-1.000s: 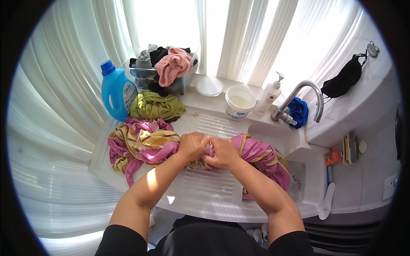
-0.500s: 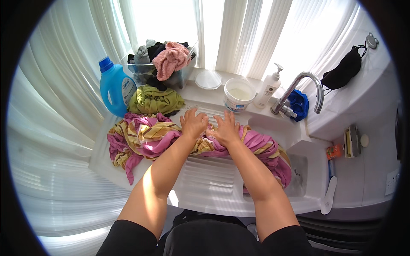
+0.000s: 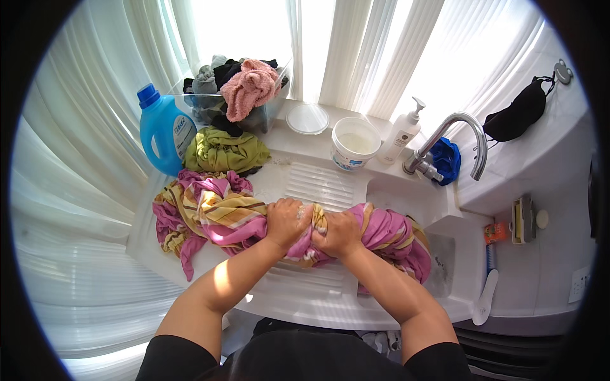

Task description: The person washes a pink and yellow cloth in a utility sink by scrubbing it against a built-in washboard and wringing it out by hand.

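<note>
A pink and yellow striped cloth [image 3: 222, 209] lies stretched across the ridged washboard [image 3: 318, 184] of a white laundry sink. Its right end hangs down into the basin [image 3: 448, 244]. My left hand [image 3: 287, 222] is closed around the cloth's middle, with a little foam on the back of the hand. Close beside it, my right hand [image 3: 338, 233] grips the same cloth, fingers wrapped round it. A short bunched piece of cloth shows between the two fists.
Behind the cloth at left are a blue detergent bottle [image 3: 166, 133], a green cloth [image 3: 225, 151] and a clear bin of laundry [image 3: 251, 89]. A white tub [image 3: 354, 143], pump bottle [image 3: 400, 136] and chrome faucet [image 3: 454, 120] line the back. A white brush [image 3: 486, 295] lies on the right rim.
Both hands have come nearer to me and closed on the cloth, where before their fingers were spread over it. The cloth's middle has shifted toward me, baring the washboard behind.
</note>
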The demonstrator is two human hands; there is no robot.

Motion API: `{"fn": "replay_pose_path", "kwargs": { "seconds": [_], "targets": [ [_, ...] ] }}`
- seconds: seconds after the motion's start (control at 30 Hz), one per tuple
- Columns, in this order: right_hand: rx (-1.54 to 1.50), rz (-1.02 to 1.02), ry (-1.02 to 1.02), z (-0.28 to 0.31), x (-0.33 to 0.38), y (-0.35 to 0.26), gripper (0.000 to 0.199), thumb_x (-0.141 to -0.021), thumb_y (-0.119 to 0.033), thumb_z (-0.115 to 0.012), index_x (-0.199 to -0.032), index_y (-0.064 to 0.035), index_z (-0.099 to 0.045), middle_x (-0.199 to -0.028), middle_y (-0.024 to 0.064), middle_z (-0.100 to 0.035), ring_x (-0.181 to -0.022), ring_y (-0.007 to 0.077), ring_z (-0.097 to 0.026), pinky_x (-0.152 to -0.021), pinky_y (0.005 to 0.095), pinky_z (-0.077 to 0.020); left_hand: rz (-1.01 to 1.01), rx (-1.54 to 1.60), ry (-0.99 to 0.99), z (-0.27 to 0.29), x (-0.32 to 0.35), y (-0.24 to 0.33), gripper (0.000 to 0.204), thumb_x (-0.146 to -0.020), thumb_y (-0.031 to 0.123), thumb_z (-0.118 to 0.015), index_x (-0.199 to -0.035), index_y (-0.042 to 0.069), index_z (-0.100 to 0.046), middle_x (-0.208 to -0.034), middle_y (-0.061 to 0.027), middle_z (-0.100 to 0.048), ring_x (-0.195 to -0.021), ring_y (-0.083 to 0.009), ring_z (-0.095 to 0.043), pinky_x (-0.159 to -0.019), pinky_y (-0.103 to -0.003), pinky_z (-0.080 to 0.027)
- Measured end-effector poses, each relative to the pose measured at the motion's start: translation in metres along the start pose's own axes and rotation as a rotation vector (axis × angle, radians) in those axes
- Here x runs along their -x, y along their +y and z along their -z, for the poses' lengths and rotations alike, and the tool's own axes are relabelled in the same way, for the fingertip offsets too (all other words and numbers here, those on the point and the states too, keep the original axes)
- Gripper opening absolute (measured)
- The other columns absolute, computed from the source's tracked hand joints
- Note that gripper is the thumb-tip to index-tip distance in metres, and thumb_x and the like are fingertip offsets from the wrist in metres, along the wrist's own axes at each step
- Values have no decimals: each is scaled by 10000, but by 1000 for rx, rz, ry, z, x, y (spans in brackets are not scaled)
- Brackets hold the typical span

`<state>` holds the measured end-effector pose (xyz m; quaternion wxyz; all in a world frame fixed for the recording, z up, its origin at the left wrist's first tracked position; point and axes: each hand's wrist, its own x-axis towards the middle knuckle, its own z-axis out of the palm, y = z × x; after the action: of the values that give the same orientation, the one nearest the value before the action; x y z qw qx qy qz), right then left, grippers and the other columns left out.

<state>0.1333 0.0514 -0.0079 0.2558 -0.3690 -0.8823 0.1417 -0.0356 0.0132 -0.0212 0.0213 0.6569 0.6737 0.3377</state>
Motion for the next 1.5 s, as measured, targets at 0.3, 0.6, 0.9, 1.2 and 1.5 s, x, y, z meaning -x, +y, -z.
{"fn": "replay_pose_path", "kwargs": {
  "seconds": [0.3, 0.6, 0.9, 1.2, 1.5],
  "targets": [
    [97, 164, -75, 37, 51, -14, 899, -697, -608, -702, -1418, -127, -465, -1318, 178, -521, -1257, 371, -471, -1102, 631, -211, -357, 39, -247, 55, 38, 20, 868, -773, 732, -616, -1375, 112, -527, -1455, -230, -410, -1311, -466, -377, -1063, -586, -282],
    [119, 273, -33, 4, 24, 8, 472, -671, -504, -686, -805, -56, -631, -846, 128, -642, -832, 295, -607, -893, 399, -440, -193, -81, 9, 15, 35, 30, 415, -850, 474, -628, -848, 59, -621, -868, -100, -613, -887, -289, -558, -843, -443, -370],
    [-139, -156, -733, 26, -53, 18, 649, -789, -597, -560, -998, -1, -708, -1116, 275, -655, -1028, 398, -621, -918, 475, -461, 482, 211, -812, 25, -65, 17, 546, -972, 460, -502, -1079, -40, -692, -1131, -293, -650, -971, -365, -661, -839, -407, -496],
    [-154, -181, 29, 39, -3, 0, 542, -795, -474, -734, -1065, -5, -689, -1039, 195, -679, -1040, 373, -612, -937, 437, -470, 109, 7, -371, 63, -26, 13, 464, -899, 441, -648, -1108, 27, -666, -1131, -247, -649, -1059, -393, -610, -925, -434, -479],
    [50, 305, 148, 62, 92, -5, 497, -731, -97, -734, -1214, -117, -620, -1196, 107, -570, -1130, 300, -543, -983, 417, -437, -495, -173, -119, 82, 73, 50, 687, -745, 409, -785, -1366, 260, -533, -1351, -132, -495, -1157, -386, -523, -928, -535, -444]
  ]
}}
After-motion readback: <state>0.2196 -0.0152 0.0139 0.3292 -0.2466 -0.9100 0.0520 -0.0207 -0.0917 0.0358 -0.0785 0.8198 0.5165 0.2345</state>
